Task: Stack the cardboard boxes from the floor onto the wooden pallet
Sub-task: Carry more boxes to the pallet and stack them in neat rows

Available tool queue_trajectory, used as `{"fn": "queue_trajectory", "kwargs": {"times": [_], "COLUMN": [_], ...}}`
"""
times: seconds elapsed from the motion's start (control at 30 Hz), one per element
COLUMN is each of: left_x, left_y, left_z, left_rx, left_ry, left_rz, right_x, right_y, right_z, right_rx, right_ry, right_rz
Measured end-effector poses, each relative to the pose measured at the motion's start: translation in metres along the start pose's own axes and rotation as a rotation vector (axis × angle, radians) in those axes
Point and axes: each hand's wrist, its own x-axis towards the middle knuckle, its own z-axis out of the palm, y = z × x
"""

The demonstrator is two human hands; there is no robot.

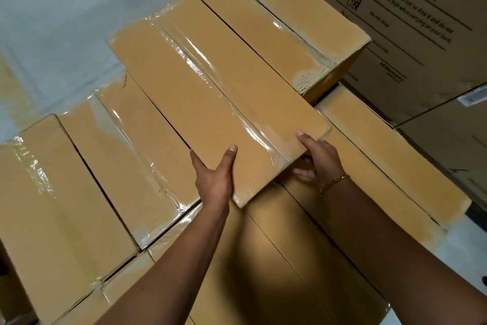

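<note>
Now I grip the long box [218,92] by its near end, left hand [214,179] and right hand [320,160] clamped on its corners, over the middle of the stack [276,258]. I'd lower it level, squaring its edges with that stack before letting go.

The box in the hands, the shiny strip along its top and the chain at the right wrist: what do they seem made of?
The box looks like brown cardboard, matte, with sharp folded edges. The strip is probably clear plastic tape: glossy, wrinkled, catching glare. The chain shows gold-coloured links, likely metal; which metal cannot be told.
</note>
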Motion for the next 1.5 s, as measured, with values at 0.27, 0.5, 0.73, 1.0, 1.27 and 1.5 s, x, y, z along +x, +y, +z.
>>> {"fn": "queue_trajectory", "kwargs": {"times": [0.27, 0.5, 0.73, 1.0, 1.27, 1.5], "left_x": [0.016, 0.027, 0.052, 0.077, 0.091, 0.099], "left_y": [0.009, 0.013, 0.022, 0.029, 0.033, 0.032], "left_z": [0.003, 0.002, -0.001, -0.006, -0.006, -0.008], "left_rx": [-0.037, -0.036, -0.041, -0.043, -0.056, -0.03], "left_ry": [0.002, 0.01, 0.019, 0.027, 0.042, 0.038], "left_rz": [0.01, 0.014, 0.034, 0.05, 0.059, 0.049], "right_x": [0.016, 0.026, 0.036, 0.05, 0.054, 0.054], "right_y": [-0.012, -0.014, -0.025, -0.038, -0.044, -0.046], "right_z": [0.013, 0.022, 0.039, 0.054, 0.063, 0.066], "right_rx": [-0.026, -0.021, -0.034, -0.068, -0.082, -0.083], "right_ry": [0.006, 0.001, -0.025, -0.018, -0.027, -0.015], "right_rz": [-0.019, -0.024, -0.034, -0.033, -0.035, -0.031]}}
